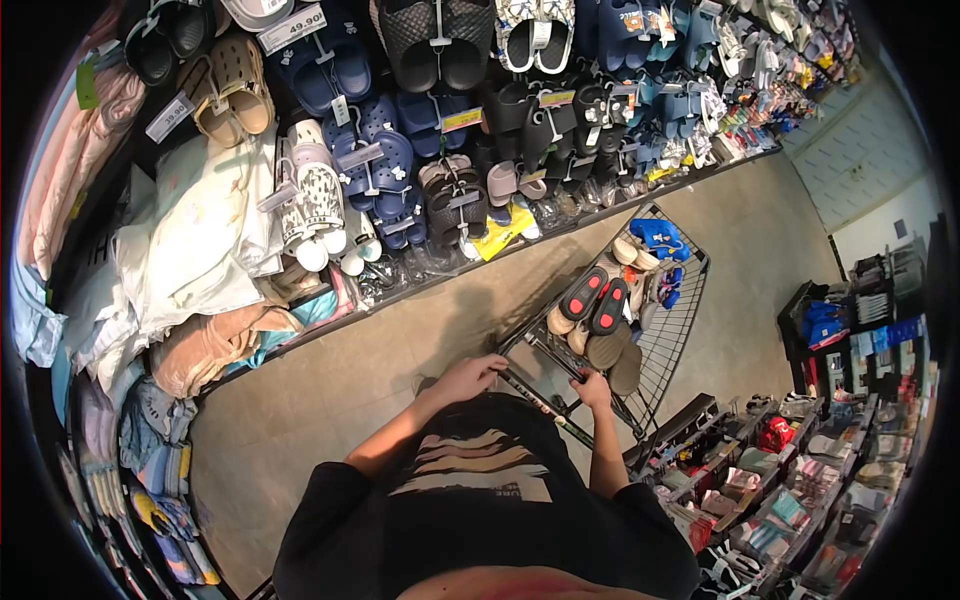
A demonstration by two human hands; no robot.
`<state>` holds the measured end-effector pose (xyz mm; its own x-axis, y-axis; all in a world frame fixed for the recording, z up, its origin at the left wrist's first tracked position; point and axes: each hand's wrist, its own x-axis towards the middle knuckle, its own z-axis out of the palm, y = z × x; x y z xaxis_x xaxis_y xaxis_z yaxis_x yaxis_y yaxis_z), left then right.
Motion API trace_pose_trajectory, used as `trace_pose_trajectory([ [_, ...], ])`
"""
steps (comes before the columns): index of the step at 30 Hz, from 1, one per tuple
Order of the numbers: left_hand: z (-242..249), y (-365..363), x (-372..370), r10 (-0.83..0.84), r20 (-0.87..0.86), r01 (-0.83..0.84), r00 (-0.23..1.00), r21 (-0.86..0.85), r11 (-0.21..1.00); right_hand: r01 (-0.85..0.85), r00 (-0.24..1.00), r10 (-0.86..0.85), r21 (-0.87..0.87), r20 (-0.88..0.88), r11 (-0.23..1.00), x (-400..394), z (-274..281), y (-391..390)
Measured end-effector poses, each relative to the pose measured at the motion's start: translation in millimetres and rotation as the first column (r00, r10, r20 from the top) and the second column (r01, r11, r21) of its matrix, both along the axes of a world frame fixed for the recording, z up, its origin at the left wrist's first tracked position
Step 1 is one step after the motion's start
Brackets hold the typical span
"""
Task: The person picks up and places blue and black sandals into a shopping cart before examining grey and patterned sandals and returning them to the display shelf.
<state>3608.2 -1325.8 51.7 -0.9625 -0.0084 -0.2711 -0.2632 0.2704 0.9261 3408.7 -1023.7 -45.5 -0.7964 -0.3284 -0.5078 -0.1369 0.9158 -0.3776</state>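
Observation:
A wire shopping cart (672, 345) stands in front of me, holding several pairs of shoes. Among them are black slides with red patches (607, 306), brown-soled shoes (624, 370) and blue footwear (660, 238). My left hand (474, 378) is closed at the left end of the cart's handlebar (545, 405). Beyond the bar, my right hand (592, 389) is closed around a dark bar at the rear of the cart; its fingers are partly hidden.
Racks of hanging clogs (375, 160) and slides run along the left and far side. Folded clothes (195, 240) bulge from shelves at left. Low bins of packaged goods (770, 480) stand close at right. Tiled floor (400, 310) lies between.

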Motion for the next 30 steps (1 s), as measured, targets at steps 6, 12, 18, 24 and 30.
trace_pose_trajectory([
  [6, 9.3, 1.8, 2.3, -0.032, -0.211, -0.055, 0.977, -0.396, 0.917, -0.011, 1.000, 0.011, 0.003, -0.010, 1.000, 1.0, 7.2, -2.8],
  [12, 23.9, 12.8, 11.7, -0.285, 0.019, 0.262, 0.958, -0.458, 0.850, 0.002, 1.000, -0.003, -0.015, -0.008, 1.000, 1.5, 11.0, -3.2],
  [18, 30.9, 22.1, 17.4, -0.314, 0.151, 0.337, 0.937, -0.625, 0.704, -0.003, 1.000, 0.003, -0.027, 0.003, 1.000, 2.1, 7.6, -3.3],
  [24, 20.2, 26.4, 21.2, -0.302, 0.168, 0.341, 0.938, -0.596, 0.727, -0.001, 1.000, -0.001, -0.045, -0.030, 0.999, 1.7, -0.4, -0.8],
  [30, 18.0, 25.0, 18.8, -0.316, 0.181, 0.359, 0.931, -0.593, 0.720, 0.004, 1.000, -0.004, -0.043, -0.019, 0.999, 2.1, 5.7, -2.9],
])
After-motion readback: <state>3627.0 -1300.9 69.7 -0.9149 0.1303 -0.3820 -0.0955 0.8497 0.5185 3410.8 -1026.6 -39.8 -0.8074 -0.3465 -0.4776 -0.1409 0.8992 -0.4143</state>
